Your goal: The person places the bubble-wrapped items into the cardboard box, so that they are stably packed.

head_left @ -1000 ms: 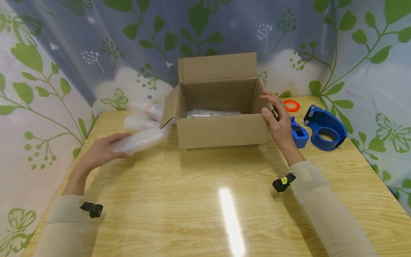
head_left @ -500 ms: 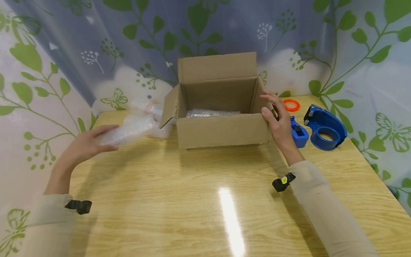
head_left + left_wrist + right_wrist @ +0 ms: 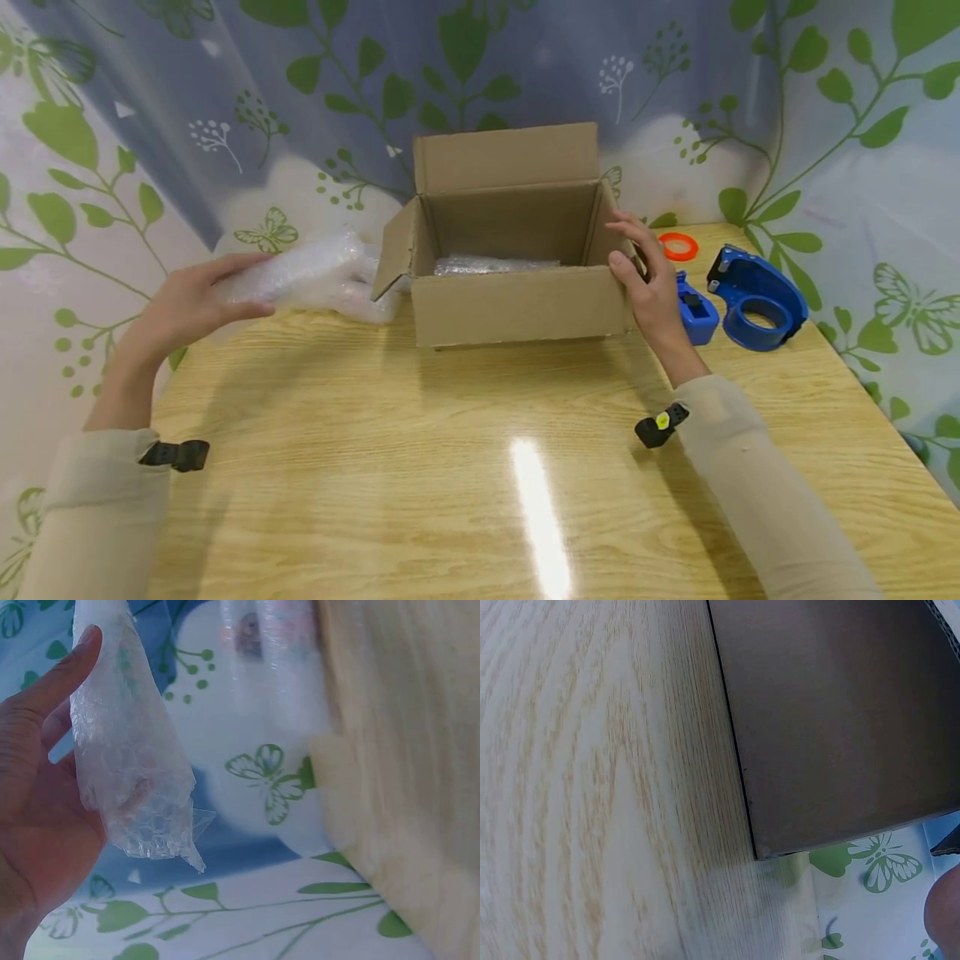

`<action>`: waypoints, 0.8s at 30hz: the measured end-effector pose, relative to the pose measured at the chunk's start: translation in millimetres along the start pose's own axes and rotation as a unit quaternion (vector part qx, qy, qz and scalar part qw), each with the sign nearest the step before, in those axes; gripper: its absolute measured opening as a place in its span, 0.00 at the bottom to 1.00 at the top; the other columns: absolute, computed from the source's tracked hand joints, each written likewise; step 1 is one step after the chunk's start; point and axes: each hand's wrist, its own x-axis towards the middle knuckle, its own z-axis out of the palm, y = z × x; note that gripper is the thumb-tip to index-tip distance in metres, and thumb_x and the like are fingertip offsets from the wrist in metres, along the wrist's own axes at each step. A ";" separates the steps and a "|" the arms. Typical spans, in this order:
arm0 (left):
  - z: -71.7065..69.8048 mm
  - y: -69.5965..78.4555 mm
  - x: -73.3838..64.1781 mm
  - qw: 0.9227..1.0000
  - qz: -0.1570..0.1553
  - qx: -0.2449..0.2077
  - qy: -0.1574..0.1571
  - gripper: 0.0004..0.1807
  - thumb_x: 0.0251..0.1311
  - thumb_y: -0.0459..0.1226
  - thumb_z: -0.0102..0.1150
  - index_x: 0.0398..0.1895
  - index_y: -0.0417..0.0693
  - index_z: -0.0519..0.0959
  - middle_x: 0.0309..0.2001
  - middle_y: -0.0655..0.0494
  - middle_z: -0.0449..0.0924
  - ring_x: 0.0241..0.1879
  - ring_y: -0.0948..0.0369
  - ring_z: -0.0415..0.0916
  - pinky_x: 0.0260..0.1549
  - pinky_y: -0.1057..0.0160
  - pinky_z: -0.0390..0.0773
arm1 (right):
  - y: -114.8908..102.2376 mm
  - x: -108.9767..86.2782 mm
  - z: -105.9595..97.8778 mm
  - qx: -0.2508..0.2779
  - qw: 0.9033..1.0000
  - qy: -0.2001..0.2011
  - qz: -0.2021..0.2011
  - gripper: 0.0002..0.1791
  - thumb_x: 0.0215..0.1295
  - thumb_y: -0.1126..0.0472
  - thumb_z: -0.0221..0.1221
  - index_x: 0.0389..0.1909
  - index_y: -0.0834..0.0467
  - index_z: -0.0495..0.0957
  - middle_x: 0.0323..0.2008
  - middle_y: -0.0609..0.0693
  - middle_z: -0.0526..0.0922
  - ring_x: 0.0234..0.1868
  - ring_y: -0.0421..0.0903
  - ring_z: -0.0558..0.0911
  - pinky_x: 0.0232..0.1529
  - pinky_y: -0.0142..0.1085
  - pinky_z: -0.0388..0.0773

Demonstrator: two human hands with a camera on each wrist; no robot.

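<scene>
My left hand (image 3: 183, 304) grips one end of a bubble-wrapped bundle (image 3: 288, 271), thumb and fingers on opposite sides. It is raised at the left, overlapping other bubble-wrapped bundles (image 3: 367, 304) beside the box. In the left wrist view, the loose end of the wrap (image 3: 154, 825) sticks out near the palm. My right hand (image 3: 656, 292) holds the right front corner of an open cardboard box (image 3: 517, 308), its thumb at the front rim. Inside the box lies more bubble wrap (image 3: 487, 265), partly hidden by the front wall. Only a fingertip (image 3: 946, 911) shows beside the box in the right wrist view.
A large blue tape dispenser (image 3: 761, 304), a smaller blue dispenser (image 3: 699, 315) and an orange tape ring (image 3: 678, 246) stand right of the box. The box's left flap (image 3: 396, 250) juts toward the bundles. A leaf-patterned curtain (image 3: 517, 75) borders the wooden table (image 3: 390, 467).
My left hand has moved left, then up and back with the bundle, which now overlaps the others more. The right hand and the box have stayed in place.
</scene>
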 end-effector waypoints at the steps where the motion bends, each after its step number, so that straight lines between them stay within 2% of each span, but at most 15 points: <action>1: -2.4 3.1 2.2 1.000 0.003 0.001 0.005 0.43 0.62 0.57 0.71 0.80 0.68 0.65 0.78 0.41 0.61 0.73 0.31 0.58 0.62 0.28 0.63 | -2.9 -0.1 0.5 0.001 1.000 0.000 0.000 0.22 0.74 0.64 0.55 0.65 0.69 0.74 0.74 0.60 0.68 0.79 0.48 0.61 0.81 0.44 0.53; 5: -11.2 17.8 10.5 1.000 0.006 0.003 0.008 0.43 0.62 0.60 0.69 0.80 0.73 0.63 0.79 0.43 0.60 0.73 0.32 0.58 0.61 0.28 0.63 | -2.3 0.9 1.2 0.004 1.000 0.002 0.000 0.22 0.74 0.64 0.54 0.66 0.68 0.74 0.75 0.59 0.69 0.79 0.48 0.61 0.81 0.45 0.53; 8: -15.5 31.2 15.6 1.000 0.011 0.008 0.008 0.43 0.62 0.61 0.68 0.79 0.77 0.62 0.80 0.47 0.58 0.75 0.33 0.57 0.62 0.27 0.62 | 10.9 2.8 -0.5 0.004 1.000 0.002 -0.001 0.22 0.74 0.64 0.55 0.66 0.66 0.75 0.75 0.56 0.69 0.79 0.47 0.60 0.81 0.45 0.53; 13: -13.0 57.8 24.6 0.998 0.052 0.000 0.019 0.41 0.60 0.59 0.71 0.77 0.79 0.67 0.79 0.52 0.62 0.77 0.39 0.57 0.68 0.29 0.60 | 28.7 4.0 -3.9 -0.005 1.000 0.004 0.003 0.22 0.75 0.62 0.56 0.67 0.62 0.76 0.75 0.51 0.69 0.79 0.46 0.61 0.81 0.44 0.53; 16: -7.7 75.1 31.3 0.996 0.082 -0.010 0.021 0.40 0.59 0.56 0.74 0.76 0.74 0.70 0.77 0.52 0.67 0.75 0.42 0.62 0.69 0.34 0.61 | 23.1 1.7 -3.4 0.000 1.000 0.003 0.011 0.22 0.75 0.63 0.55 0.67 0.63 0.76 0.75 0.53 0.69 0.79 0.46 0.61 0.81 0.46 0.54; 18: -4.0 86.1 36.8 0.995 0.099 -0.001 0.020 0.41 0.60 0.55 0.74 0.76 0.71 0.70 0.75 0.52 0.70 0.74 0.43 0.64 0.69 0.35 0.63 | 15.4 0.1 -2.7 0.002 1.000 -0.001 0.014 0.22 0.75 0.63 0.55 0.66 0.64 0.75 0.75 0.54 0.69 0.79 0.47 0.61 0.80 0.47 0.54; 24: 4.0 118.2 54.9 0.990 0.136 0.036 0.007 0.41 0.61 0.57 0.72 0.77 0.67 0.69 0.76 0.53 0.68 0.74 0.43 0.64 0.70 0.36 0.63 | -2.8 -0.8 -0.9 0.005 1.000 -0.005 0.011 0.22 0.74 0.64 0.55 0.66 0.67 0.74 0.75 0.59 0.68 0.79 0.47 0.61 0.80 0.48 0.55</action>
